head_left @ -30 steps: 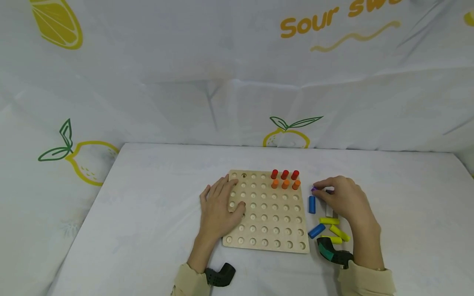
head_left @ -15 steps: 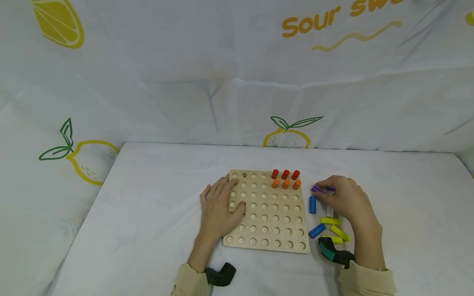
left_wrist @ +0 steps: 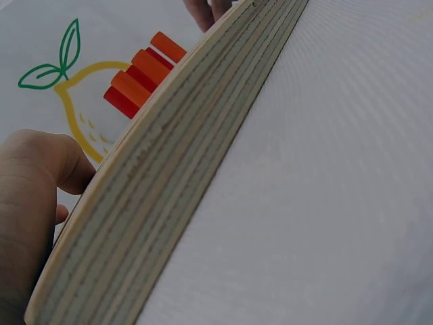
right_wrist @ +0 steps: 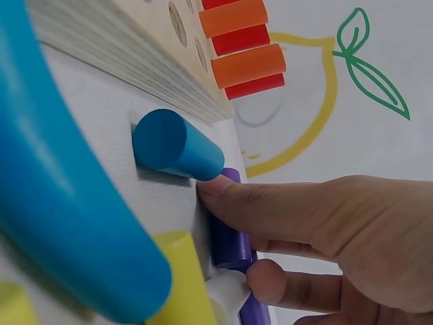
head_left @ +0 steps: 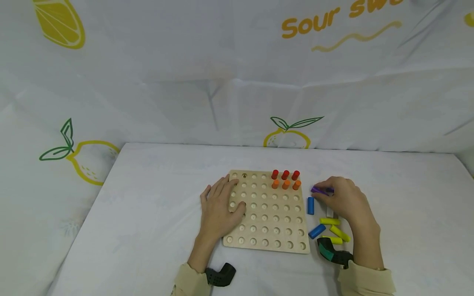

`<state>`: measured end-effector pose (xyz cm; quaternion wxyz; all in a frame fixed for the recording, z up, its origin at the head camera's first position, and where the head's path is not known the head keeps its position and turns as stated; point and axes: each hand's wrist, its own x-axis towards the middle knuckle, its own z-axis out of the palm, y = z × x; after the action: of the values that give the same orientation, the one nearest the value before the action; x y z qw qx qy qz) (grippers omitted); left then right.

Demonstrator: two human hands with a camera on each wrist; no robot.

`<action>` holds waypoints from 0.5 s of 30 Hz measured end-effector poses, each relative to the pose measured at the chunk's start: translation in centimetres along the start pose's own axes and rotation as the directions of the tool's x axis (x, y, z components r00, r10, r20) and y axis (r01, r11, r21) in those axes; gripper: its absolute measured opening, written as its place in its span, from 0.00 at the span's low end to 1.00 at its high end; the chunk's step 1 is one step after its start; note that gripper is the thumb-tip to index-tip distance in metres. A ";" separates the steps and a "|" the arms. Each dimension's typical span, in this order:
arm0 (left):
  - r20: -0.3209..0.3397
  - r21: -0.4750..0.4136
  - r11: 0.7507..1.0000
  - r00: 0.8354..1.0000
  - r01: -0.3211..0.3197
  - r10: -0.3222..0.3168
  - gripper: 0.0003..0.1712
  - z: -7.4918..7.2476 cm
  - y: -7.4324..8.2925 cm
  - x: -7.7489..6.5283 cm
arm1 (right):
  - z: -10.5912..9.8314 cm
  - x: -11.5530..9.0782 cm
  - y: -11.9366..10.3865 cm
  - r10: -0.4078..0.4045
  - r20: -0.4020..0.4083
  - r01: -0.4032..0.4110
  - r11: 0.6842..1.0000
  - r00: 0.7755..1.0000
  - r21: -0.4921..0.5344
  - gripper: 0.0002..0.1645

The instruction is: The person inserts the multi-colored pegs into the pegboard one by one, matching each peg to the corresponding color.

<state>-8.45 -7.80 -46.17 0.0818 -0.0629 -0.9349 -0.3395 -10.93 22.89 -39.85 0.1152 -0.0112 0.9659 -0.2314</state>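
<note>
A square wooden pegboard (head_left: 270, 230) lies on the table, with red pegs (head_left: 285, 175) and orange pegs (head_left: 286, 184) upright in two rows at its far right corner. On the board's left side rests my left hand (head_left: 221, 211), its fingers spread over the top. Beyond the right edge, my right hand (head_left: 344, 199) pinches a purple peg (right_wrist: 230, 237) between thumb and fingers. A second purple peg (right_wrist: 256, 311) lies by those fingertips in the right wrist view. Just beside the thumb is a blue peg (head_left: 310, 206).
Another blue peg (head_left: 317, 231), several yellow pegs (head_left: 340, 233) and a white peg (head_left: 330, 212) lie right of the board. Black wrist devices (head_left: 221, 275) sit at both wrists. A white cloth with lemon prints (head_left: 286, 139) hangs behind the table.
More of the purple pegs shows at my right fingertips than a second ago. The blue peg below them has shifted slightly left, toward the board. My left hand has stayed in place.
</note>
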 end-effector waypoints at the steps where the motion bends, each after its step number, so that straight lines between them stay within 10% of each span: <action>1: 0.000 0.001 1.000 1.000 0.000 0.000 0.36 0.0 0.0 0.0 | 0.0 0.0 0.0 0.001 0.000 -0.001 1.000 1.000 0.001 0.20; 15: -0.002 0.007 1.000 1.000 -0.001 0.001 0.36 0.0 0.0 0.0 | -0.2 -0.3 -0.3 -0.015 -0.025 0.016 1.000 1.000 0.013 0.20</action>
<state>-8.42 -7.79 -46.14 0.0830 -0.0626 -0.9359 -0.3365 -10.71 22.71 -39.45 0.1016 -0.0151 0.9656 -0.2387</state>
